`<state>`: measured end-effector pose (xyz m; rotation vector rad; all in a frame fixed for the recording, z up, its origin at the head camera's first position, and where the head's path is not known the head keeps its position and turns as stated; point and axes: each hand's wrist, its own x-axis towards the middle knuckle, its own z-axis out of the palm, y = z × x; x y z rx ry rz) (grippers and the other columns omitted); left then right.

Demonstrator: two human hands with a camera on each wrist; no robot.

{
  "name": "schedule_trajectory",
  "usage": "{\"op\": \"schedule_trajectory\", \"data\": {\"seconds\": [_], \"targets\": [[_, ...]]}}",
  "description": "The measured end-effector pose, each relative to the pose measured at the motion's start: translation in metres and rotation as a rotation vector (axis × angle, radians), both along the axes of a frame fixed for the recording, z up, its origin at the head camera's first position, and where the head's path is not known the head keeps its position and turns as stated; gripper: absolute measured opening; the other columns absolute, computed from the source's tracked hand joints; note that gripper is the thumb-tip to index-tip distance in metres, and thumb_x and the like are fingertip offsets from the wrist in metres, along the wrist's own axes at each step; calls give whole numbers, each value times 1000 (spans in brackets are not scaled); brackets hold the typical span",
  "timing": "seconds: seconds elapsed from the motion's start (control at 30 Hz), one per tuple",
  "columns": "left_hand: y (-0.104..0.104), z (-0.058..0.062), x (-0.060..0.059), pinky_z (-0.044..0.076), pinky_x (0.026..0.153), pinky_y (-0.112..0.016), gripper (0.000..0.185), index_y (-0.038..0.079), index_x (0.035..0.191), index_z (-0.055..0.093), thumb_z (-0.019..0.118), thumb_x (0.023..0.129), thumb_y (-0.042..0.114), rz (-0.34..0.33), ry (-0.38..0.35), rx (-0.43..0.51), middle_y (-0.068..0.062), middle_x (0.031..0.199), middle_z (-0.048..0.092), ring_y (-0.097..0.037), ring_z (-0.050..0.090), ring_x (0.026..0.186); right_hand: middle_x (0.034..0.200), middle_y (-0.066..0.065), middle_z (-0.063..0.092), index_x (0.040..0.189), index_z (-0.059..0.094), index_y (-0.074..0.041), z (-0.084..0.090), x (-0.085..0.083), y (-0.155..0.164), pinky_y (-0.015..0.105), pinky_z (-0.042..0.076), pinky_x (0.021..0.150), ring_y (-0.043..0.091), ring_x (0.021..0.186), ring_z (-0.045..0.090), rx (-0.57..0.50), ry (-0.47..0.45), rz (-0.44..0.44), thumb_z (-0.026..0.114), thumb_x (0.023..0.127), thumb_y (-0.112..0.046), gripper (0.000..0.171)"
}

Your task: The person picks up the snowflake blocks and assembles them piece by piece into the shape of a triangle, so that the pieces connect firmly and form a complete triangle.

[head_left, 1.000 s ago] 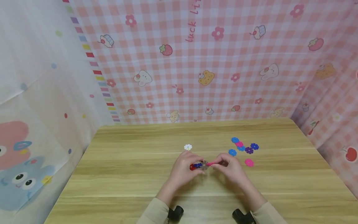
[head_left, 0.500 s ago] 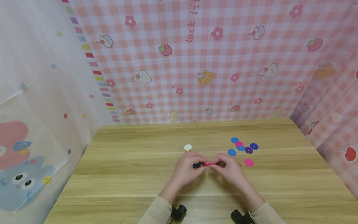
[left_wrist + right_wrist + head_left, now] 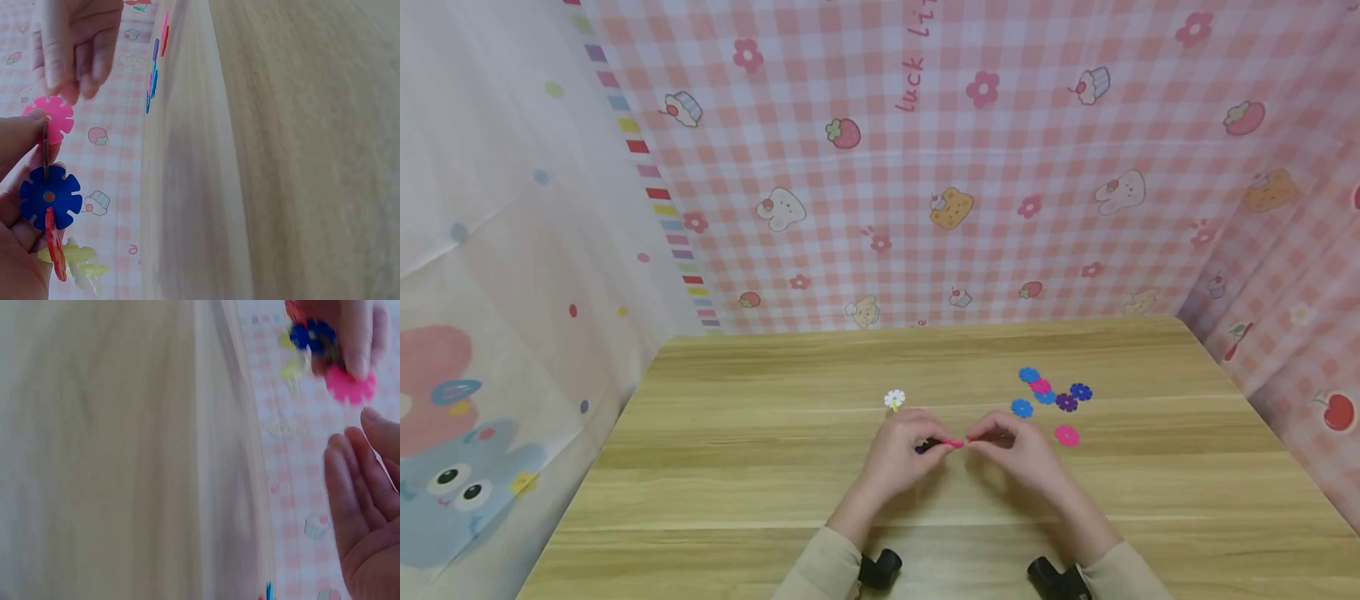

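chain so far: the left hand (image 3: 901, 450) pinches a small chain of snap-together flower discs (image 3: 49, 200) just above the wooden table (image 3: 737, 467). Going by the left wrist view it has a pink disc (image 3: 50, 119) at the end, then a blue disc (image 3: 49, 197), a red disc (image 3: 57, 253) edge-on, and something yellowish-green below that.

newest piece: the pink one looks already slotted on, so I'd guess that join is done or nearly so.

right hand: the right hand (image 3: 1011, 450) is right next to the pink end, fingers relaxed and gripping nothing in the right wrist view. From the head view I can't say if a fingertip touches the pink disc.

what's left: a loose pile of discs (image 3: 1048, 396) sits on the table beyond the right hand (blues, purple, pink), plus a single pink disc (image 3: 1067, 435) nearer and a white disc (image 3: 894, 399) beyond the left hand. Looks like plenty left to add, so I'd call it under halfway.

hard to see: in the head view the chain is mostly buried under fingers. There's a thin brownish piece between pink and blue in the left wrist view, and I can't tell what it is. The right wrist view is blurry. The total number of pieces in the chain is unclear.
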<state>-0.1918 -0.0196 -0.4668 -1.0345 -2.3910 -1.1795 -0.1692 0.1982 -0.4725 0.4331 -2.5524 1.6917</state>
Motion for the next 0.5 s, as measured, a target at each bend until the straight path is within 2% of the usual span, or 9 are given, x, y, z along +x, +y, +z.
{"op": "schedule_trajectory", "data": {"seconds": [0.13, 0.3, 0.5], "targets": [[-1, 1, 1, 49, 84, -27, 4, 12, 83, 77, 81, 82, 11, 17, -8, -32, 5, 84, 71, -11, 64, 85, 100, 7, 70, 103, 70, -2, -3, -4, 25, 25, 52, 84, 16, 93, 65, 63, 6, -48, 73, 89, -7, 16], [-3, 2, 2, 49, 84, -28, 4, 12, 82, 77, 81, 82, 12, 34, -19, -40, 6, 84, 71, -11, 63, 86, 102, 16, 69, 107, 66, 6, -7, -8, 60, 22, 53, 79, 12, 89, 64, 83, -19, -73, 72, 89, -4, 21], [-6, 1, 0, 49, 84, -27, 4, 12, 83, 77, 81, 82, 13, 42, -22, -60, 6, 85, 71, -11, 63, 87, 105, 17, 69, 113, 65, 7, -8, -6, 94, 19, 50, 81, 8, 90, 62, 160, -60, -133, 74, 89, -9, 30]]}}
